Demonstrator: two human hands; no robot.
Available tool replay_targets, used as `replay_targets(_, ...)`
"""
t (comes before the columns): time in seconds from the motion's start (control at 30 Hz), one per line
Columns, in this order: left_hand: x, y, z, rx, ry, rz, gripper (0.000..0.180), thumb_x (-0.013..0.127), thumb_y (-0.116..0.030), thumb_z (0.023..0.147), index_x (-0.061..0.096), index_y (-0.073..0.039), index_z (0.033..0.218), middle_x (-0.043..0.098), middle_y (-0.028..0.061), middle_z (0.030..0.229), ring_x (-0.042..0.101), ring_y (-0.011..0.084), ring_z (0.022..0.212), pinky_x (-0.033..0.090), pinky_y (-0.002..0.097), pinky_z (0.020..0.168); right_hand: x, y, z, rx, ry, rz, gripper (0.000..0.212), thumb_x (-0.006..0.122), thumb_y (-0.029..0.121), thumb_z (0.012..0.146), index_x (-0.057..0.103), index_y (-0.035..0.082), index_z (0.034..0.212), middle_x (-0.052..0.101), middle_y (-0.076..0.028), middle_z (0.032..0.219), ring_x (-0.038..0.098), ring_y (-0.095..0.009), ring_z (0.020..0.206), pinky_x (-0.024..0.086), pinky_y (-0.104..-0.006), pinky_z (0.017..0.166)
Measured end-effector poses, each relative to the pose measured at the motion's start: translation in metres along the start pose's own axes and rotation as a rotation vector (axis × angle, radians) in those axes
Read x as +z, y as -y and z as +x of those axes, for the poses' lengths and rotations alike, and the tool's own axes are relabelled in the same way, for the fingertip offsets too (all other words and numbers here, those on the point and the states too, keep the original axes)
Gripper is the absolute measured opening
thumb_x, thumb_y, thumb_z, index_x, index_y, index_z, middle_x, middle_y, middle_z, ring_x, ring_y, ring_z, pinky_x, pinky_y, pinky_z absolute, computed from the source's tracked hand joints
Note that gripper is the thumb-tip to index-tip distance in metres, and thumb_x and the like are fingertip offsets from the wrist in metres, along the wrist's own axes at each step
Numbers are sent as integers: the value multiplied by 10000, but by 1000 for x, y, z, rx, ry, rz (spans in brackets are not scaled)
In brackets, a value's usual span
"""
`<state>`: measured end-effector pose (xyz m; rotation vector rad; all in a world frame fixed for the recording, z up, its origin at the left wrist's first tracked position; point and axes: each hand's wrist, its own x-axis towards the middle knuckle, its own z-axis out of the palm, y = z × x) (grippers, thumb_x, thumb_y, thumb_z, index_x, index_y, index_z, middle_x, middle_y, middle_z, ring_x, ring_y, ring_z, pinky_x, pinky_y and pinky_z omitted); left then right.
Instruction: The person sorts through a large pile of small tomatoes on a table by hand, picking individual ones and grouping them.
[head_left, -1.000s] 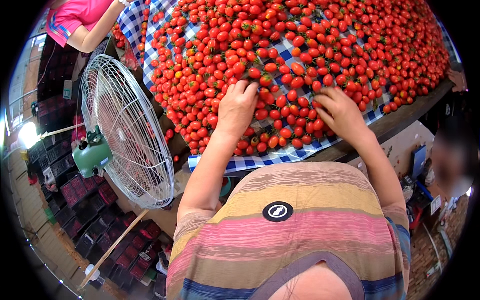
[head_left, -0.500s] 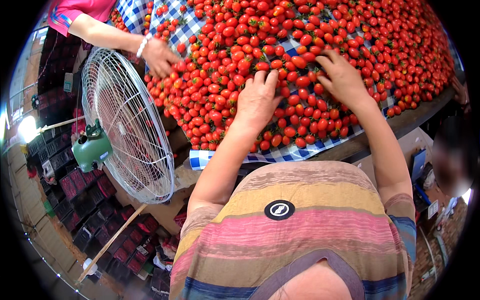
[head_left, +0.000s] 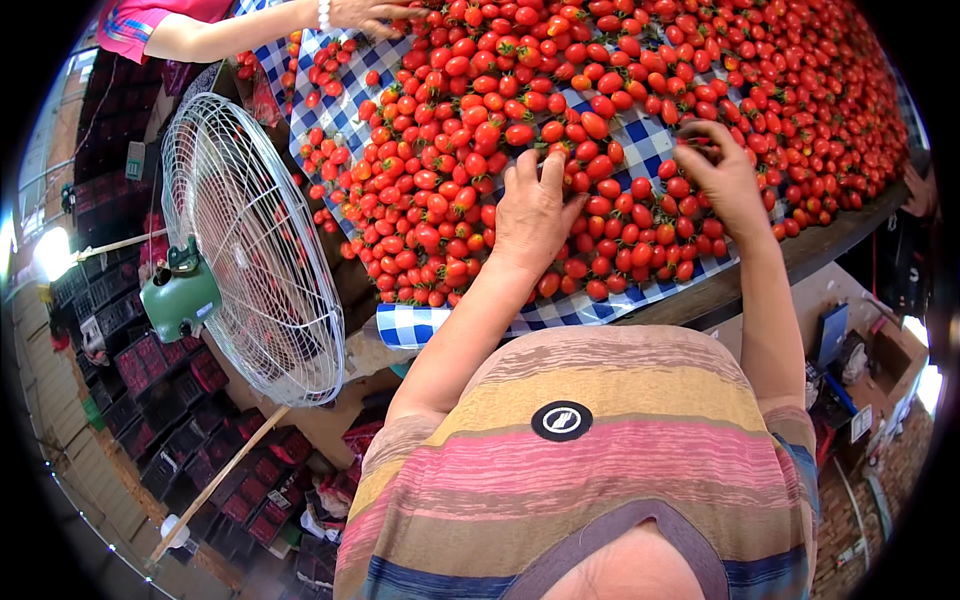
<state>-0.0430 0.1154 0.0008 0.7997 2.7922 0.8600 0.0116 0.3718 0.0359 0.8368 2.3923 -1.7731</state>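
A thick spread of small red cherry tomatoes (head_left: 430, 200), several with green stems, covers a blue-and-white checked cloth (head_left: 645, 145). My left hand (head_left: 533, 215) rests among them near the middle, back upward, fingers forward and thumb apart, the tips touching tomatoes. To its right, my right hand (head_left: 730, 185) hovers at the edge of a bare strip of cloth. Its fingers curve, with a gap between fingertips and thumb, and I see no tomato between them. A few tomatoes lie just below its thumb.
At the upper left, a co-worker's hand (head_left: 375, 14) with a white bracelet reaches over the tomatoes. A large fan (head_left: 255, 250) with a green motor stands left of the table. Dark crates (head_left: 190, 400) are stacked beyond it. The wooden table edge (head_left: 690, 295) runs before me.
My right hand has moved right and slightly down, baring cloth between the tomatoes. My left hand has shifted a little right and down. The co-worker's hand has moved up and right.
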Motion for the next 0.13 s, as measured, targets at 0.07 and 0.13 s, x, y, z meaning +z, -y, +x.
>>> replay_targets(0.07,5,11,-3,32,16,35,687,854,-233,757,501,-105,1332,507,183,1258,566,404,1124,548,470,870,-22,5,-11,162,38,734,426,659,177,923,562,65,1322,668,-79,1206,678,-164,996,555,-228,712)
replay_targets(0.13,8,24,1,40,160,-3,660,834,-251,769,509,-118,1328,485,190,1276,554,410,1139,583,447,823,-36,-9,-14,142,284,1176,438,643,207,927,549,80,1335,665,-65,1241,669,-209,1140,604,-244,747)
